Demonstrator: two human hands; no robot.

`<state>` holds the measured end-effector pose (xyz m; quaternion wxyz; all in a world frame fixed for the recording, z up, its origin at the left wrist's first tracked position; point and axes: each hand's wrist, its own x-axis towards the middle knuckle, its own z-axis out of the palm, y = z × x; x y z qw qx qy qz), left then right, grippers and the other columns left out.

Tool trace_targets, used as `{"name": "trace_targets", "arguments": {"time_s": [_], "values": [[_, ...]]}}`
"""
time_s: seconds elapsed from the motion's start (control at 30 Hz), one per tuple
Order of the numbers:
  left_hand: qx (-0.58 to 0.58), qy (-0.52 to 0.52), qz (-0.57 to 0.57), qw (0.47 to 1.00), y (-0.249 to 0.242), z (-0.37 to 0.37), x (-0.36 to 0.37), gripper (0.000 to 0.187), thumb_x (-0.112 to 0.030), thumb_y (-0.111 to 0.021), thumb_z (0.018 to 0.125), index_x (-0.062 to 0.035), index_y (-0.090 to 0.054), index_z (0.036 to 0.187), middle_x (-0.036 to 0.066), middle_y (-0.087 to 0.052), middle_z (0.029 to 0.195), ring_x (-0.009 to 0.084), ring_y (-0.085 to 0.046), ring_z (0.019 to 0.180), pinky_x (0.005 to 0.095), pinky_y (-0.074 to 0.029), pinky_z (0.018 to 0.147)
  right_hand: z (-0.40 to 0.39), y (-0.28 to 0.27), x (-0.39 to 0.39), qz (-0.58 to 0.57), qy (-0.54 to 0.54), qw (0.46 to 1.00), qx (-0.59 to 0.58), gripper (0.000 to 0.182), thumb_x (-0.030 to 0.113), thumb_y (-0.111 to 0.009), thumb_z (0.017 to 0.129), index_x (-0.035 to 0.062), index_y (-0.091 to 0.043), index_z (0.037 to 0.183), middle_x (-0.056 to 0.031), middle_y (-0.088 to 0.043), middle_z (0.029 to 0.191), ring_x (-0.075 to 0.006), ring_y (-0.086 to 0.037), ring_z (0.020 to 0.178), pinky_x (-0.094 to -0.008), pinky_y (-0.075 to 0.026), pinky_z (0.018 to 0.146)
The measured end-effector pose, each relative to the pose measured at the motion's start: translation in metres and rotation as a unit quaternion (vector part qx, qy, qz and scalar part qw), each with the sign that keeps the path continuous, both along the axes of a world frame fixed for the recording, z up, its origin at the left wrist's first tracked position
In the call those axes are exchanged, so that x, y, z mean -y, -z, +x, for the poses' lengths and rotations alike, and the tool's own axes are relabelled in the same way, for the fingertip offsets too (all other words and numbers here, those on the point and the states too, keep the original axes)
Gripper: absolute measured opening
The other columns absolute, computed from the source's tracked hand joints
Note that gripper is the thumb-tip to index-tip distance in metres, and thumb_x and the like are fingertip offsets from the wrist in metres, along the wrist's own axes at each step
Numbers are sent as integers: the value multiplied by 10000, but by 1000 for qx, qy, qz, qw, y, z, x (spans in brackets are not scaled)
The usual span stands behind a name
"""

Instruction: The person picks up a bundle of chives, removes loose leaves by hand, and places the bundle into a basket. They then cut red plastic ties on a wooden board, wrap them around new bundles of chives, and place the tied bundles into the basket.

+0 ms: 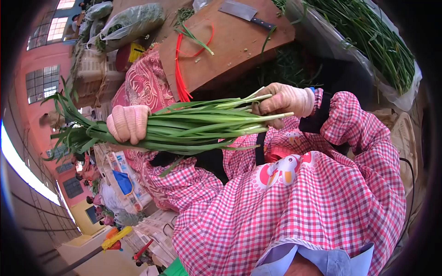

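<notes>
A bunch of chive-like greens (pixel 198 124) lies stretched between the person's two gloved hands, in front of the body, its pale stalk ends at the right and its loose leafy tips at the left. The left hand (pixel 129 123), in a pale pink knit glove, is wrapped around the leaves, fingers curled over the top. The right hand (pixel 285 100), in a stained light glove, grips some of the pale stalks between thumb and fingers, while other stalks run past below it. The hands are well apart, joined only by the bunch.

Just behind the hands is a pink checked smock (pixel 313 207) with a cartoon bird patch. Ahead of the hands stands a brown worktop (pixel 248 50). On it, red ties (pixel 180 73) hang over the edge between the two hands, touching a small loose sprig (pixel 195 37). Farther along, ahead of the right hand, lies a cleaver (pixel 239 10) with a dark handle.

Past the right hand, a heap of long greens (pixel 368 41) rests on clear plastic sheeting (pixel 401 99). Ahead of the left hand sits a plastic bag of greens (pixel 133 27). Farthest out, beyond the left hand, is a pink wall (pixel 50 64) with a barred window (pixel 42 83).
</notes>
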<state>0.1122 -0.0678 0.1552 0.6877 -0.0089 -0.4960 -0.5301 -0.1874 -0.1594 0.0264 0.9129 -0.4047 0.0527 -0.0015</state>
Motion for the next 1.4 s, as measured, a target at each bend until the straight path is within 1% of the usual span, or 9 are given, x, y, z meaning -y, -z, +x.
{"name": "trace_targets", "arguments": {"time_s": [0.23, 0.33, 0.53, 0.6, 0.87, 1.07, 1.17, 1.33, 1.4], "values": [[-83, -12, 83, 993, 7, 22, -13, 258, -136, -597, 850, -150, -423, 661, -40, -420, 706, 72, -455, 609, 227, -416, 695, -52, 29, 26, -262, -108, 934, -215, 172, 185, -646, 815, 20, -658, 860, -73, -646, 699, -147, -631, 623, -281, -502, 552], [-81, -27, 204, 975, 3, 54, -21, 258, -155, -614, 810, -166, -403, 661, -50, -408, 677, 78, -440, 634, 254, -410, 714, -66, 27, 35, -720, -226, 588, -292, 399, 265, -675, 738, 79, -623, 1088, -175, -646, 783, -346, -626, 746, -413, -503, 695], [-131, -109, 309, 936, 11, 62, -9, 135, -180, -578, 751, -169, -454, 702, -67, -454, 674, 103, -470, 724, 299, -414, 822, -54, -13, 31, -677, 181, 706, -100, 353, 125, -673, 740, 49, -610, 1079, -143, -657, 849, -270, -645, 776, -337, -511, 705], [-123, -163, 316, 926, 15, 61, -1, 125, -176, -577, 763, -148, -462, 724, -52, -462, 692, 112, -473, 713, 310, -425, 815, -37, -44, 20, -485, 254, 835, -53, 229, 106, -637, 802, 32, -630, 1018, -126, -660, 875, -206, -646, 800, -304, -500, 738], [-56, -271, 313, 909, 16, 39, 21, 112, -156, -526, 857, -48, -501, 840, 40, -513, 841, 176, -549, 762, 417, -458, 916, 20, -12, -2, -648, 255, 715, -63, 213, 264, -620, 790, 106, -649, 929, -148, -622, 713, -341, -617, 688, -413, -489, 640], [-85, -292, 398, 865, 29, 25, 16, 150, -177, -543, 884, -35, -589, 869, 113, -639, 905, 266, -610, 909, 510, -435, 960, 43, 21, 8, -635, 360, 675, -108, 389, 303, -620, 802, 58, -578, 1101, -176, -633, 950, -351, -609, 876, -408, -493, 747], [-102, -314, 418, 846, 44, 34, 9, 178, -211, -557, 888, -35, -584, 889, 113, -652, 937, 330, -595, 971, 511, -445, 945, 40, 20, 9, -431, 339, 836, 6, 559, 300, -647, 783, 29, -492, 1248, -197, -550, 1160, -349, -554, 1045, -383, -461, 886], [-99, -319, 453, 827, 64, 43, 0, 220, -207, -555, 891, -1, -614, 944, 133, -657, 972, 399, -585, 997, 550, -443, 932, 52, 24, 4, -625, 238, 739, -83, 518, 200, -692, 763, 41, -524, 1227, -153, -600, 1114, -270, -597, 1008, -358, -455, 902], [-73, -306, 456, 832, 55, 32, -6, 225, -207, -570, 887, -3, -624, 965, 140, -659, 979, 355, -600, 986, 511, -470, 915, 57, 41, 16, -308, 256, 914, -57, 441, 130, -677, 801, 13, -545, 1206, -70, -640, 1053, -147, -585, 968, -300, -464, 877]]}}
